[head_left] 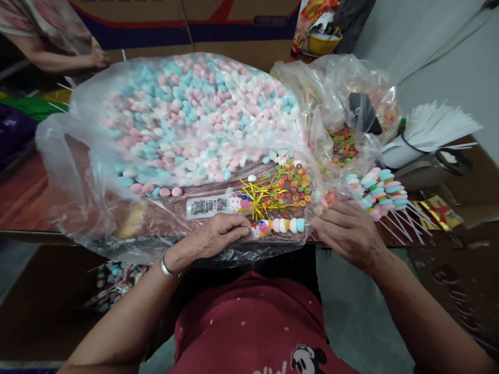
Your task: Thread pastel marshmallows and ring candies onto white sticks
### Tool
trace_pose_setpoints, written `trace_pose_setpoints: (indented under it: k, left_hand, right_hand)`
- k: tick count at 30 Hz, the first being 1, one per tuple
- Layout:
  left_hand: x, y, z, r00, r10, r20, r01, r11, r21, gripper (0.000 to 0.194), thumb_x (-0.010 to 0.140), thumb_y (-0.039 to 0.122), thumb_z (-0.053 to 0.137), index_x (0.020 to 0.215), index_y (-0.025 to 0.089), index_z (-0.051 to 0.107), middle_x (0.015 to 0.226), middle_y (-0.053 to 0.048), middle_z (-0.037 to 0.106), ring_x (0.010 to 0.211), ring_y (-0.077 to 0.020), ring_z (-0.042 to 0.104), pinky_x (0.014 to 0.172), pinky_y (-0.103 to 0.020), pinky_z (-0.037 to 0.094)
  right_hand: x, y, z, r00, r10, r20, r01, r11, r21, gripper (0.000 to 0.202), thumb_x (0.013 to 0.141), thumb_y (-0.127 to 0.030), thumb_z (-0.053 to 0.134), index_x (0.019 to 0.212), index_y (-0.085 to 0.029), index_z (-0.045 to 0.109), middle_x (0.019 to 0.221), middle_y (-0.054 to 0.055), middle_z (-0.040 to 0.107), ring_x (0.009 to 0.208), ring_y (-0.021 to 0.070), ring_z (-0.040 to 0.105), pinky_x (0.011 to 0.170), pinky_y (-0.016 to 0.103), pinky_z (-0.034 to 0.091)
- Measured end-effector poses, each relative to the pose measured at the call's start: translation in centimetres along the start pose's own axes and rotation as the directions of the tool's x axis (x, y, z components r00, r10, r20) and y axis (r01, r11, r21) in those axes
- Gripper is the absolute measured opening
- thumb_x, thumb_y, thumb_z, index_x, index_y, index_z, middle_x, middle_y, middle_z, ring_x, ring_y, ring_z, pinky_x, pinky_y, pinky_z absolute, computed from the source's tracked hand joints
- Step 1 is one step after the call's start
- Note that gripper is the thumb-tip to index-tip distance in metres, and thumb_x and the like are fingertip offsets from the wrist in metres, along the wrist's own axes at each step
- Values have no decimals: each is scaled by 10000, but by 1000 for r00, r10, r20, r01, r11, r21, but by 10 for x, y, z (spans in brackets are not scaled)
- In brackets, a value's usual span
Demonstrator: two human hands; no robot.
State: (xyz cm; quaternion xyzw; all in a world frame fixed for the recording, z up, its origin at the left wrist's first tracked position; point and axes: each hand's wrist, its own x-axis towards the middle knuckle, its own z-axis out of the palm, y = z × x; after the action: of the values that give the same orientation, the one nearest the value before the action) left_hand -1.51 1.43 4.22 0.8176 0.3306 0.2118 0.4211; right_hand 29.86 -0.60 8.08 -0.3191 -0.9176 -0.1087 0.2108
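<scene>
A candy skewer [287, 225] of white, pink, blue and yellow pieces lies level between my hands, its left end inside a small printed bag [260, 228]. My left hand [220, 236] is closed, pinching the bag's left end. At the other end, my right hand [349, 231] closes its fingertips on the skewer's stick, which is mostly hidden. Just behind lie gold twist ties [259, 197] and a flat stack of printed bags [210, 204]. Ring-shaped candies [294, 182] are spread beside the ties. Finished-looking skewers [382, 192] are piled beyond my right hand.
A large clear plastic bag [78, 109] of pastel candies [202, 104] covers much of the table. Right of it are another bag [335, 72], white sticks [432, 127] in a container and a dark-lidded cup [448, 161]. A co-worker's arm [58, 59] shows upper left. Wrapped candies [117, 280] sit below the table.
</scene>
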Motion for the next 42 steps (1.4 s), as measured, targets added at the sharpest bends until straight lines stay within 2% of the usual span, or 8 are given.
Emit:
trace_pose_setpoints:
  k: [4, 12, 17, 22, 28, 31, 35, 42]
  left_hand:
    - [0, -4, -1, 999, -37, -35, 38, 999, 9, 235, 946, 259, 455, 823, 155, 627, 720, -6, 630, 648, -114, 557, 612, -197, 418]
    - [-1, -4, 2, 998, -54, -24, 54, 999, 0, 228, 946, 271, 463, 838, 163, 633, 739, 2, 623, 660, -114, 547, 645, -210, 422]
    - [1, 9, -3, 984, -124, 126, 125, 992, 4, 234, 943, 348, 497, 995, 171, 641, 871, -26, 667, 764, -148, 591, 678, -226, 432]
    - [8, 17, -5, 987, -75, 142, 70, 997, 43, 279, 942, 376, 498, 1092, 182, 631, 887, -39, 662, 745, -154, 575, 655, -236, 419]
    - [19, 21, 4, 995, -22, 102, 15, 997, 74, 220, 909, 342, 568, 1031, 166, 622, 771, -5, 612, 672, -136, 532, 602, -228, 390]
    - [16, 22, 4, 995, -31, 97, 23, 996, 88, 303, 894, 360, 592, 1131, 171, 584, 858, -30, 641, 736, -157, 572, 643, -241, 426]
    - [7, 21, -4, 996, -52, 72, 42, 989, 141, 564, 836, 443, 651, 1307, 189, 474, 950, -62, 648, 790, -190, 602, 689, -273, 459]
    - [9, 27, -10, 969, -100, 227, 71, 988, 134, 268, 860, 422, 626, 964, 175, 611, 677, 30, 558, 565, -125, 494, 524, -225, 346]
  right_hand:
    - [-2, 2, 1, 999, -1, -44, 4, 997, 72, 158, 878, -162, 584, 1007, -237, 636, 853, 25, 713, 796, 167, 602, 738, 329, 437]
    - [1, -8, 12, 998, 59, 39, -61, 996, 71, 157, 920, -181, 508, 905, -197, 663, 722, 20, 648, 711, 155, 538, 682, 310, 371]
    - [8, -13, 15, 997, 37, 70, -41, 997, 60, 210, 937, -181, 463, 907, -180, 671, 715, 25, 641, 688, 145, 537, 666, 295, 377]
    - [13, -15, 12, 997, 31, 76, -37, 996, 78, 210, 936, -190, 468, 925, -187, 678, 726, 21, 643, 689, 146, 532, 647, 301, 366]
    - [17, -29, 30, 995, 29, 98, -42, 990, 136, 298, 960, -187, 404, 800, -174, 656, 647, 10, 573, 623, 143, 470, 618, 298, 328]
    - [15, -29, 36, 994, 61, 87, -77, 977, 201, 298, 969, -194, 404, 799, -172, 647, 657, 3, 566, 625, 130, 471, 624, 270, 335]
    - [11, -22, 33, 994, 63, 88, -82, 967, 242, 280, 970, -194, 414, 830, -168, 655, 669, 2, 569, 640, 124, 498, 621, 255, 343]
    - [9, -19, 33, 997, 1, 80, -21, 967, 253, 275, 967, -196, 422, 842, -172, 666, 675, 5, 583, 633, 124, 476, 626, 259, 332]
